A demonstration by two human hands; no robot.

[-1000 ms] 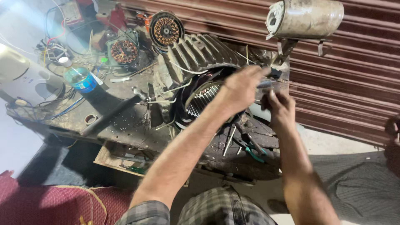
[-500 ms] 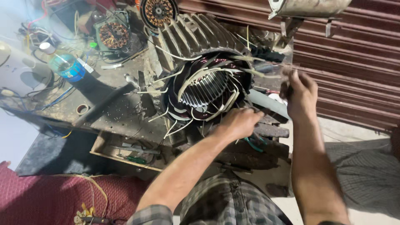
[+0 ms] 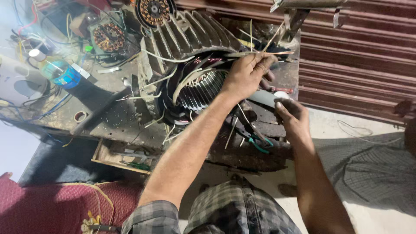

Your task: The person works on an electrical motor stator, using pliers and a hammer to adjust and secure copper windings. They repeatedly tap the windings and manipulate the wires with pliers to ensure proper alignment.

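Note:
A large finned motor housing (image 3: 190, 39) lies on the grimy workbench (image 3: 108, 117), its open end showing the copper windings and the steel stator core (image 3: 201, 89). My left hand (image 3: 247, 76) is over the right side of that opening, pinching several thin pale strips (image 3: 264, 53) that stick out to the right. My right hand (image 3: 294, 117) is lower, at the bench's right edge, with its fingers curled around the end of a grey bar (image 3: 262, 98). White lead wires (image 3: 167, 58) trail from the windings.
Teal-handled pliers (image 3: 260, 145) lie on the bench below my hands. Two smaller stators (image 3: 108, 37) and a blue-capped bottle (image 3: 65, 76) stand at the back left. A wooden tray (image 3: 123, 157) hangs under the bench. A red roller shutter (image 3: 368, 56) is behind, with a person in grey checked cloth (image 3: 368, 169) at the right.
My left hand rose from the bench's front edge to the motor opening and now holds the thin strips. My right hand let them go and dropped to the grey bar.

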